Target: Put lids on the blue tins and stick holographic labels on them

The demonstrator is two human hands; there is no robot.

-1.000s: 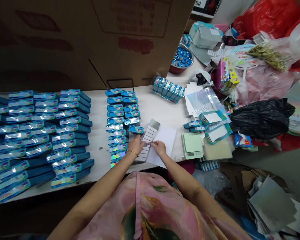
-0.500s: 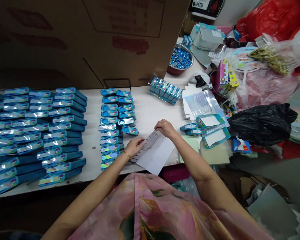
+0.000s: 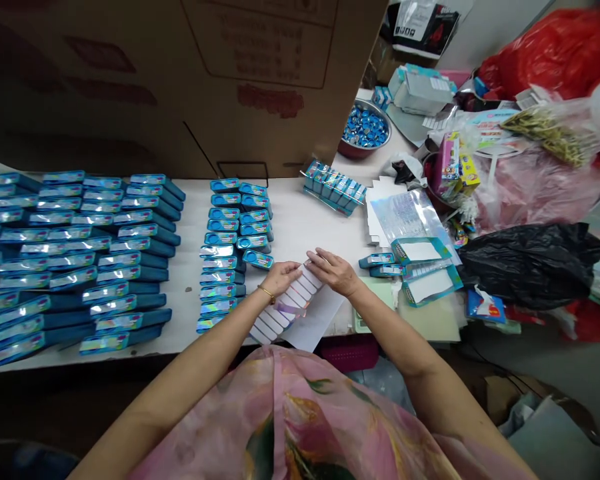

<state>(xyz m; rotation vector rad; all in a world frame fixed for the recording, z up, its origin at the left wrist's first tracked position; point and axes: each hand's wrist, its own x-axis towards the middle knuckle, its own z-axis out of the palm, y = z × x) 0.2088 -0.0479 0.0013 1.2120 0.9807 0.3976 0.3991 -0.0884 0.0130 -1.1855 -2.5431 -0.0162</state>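
Note:
A long shiny sticker strip [image 3: 286, 307] with white bars lies slanted at the table's near edge, over a white paper sheet [image 3: 318, 319]. My left hand [image 3: 279, 277], with a thin bracelet at the wrist, has its fingers curled on the strip's upper end. My right hand [image 3: 333, 269] rests beside it, fingers stretched toward the same end and touching the strip. Just left of my hands stand two short columns of blue packs [image 3: 233, 243] with shiny labels.
Rows of blue packs [image 3: 85, 257] cover the left of the white table [image 3: 300, 220]. A big cardboard box [image 3: 190, 80] stands behind. At right are a metal bowl of blue caps [image 3: 364, 127], a bundle of packs [image 3: 333, 187], card sheets, a black bag [image 3: 530, 257] and clutter.
My right hand went from the strip's middle out to its far end, then came back next to my left hand. The strip now lies turned and shifted nearer the table edge.

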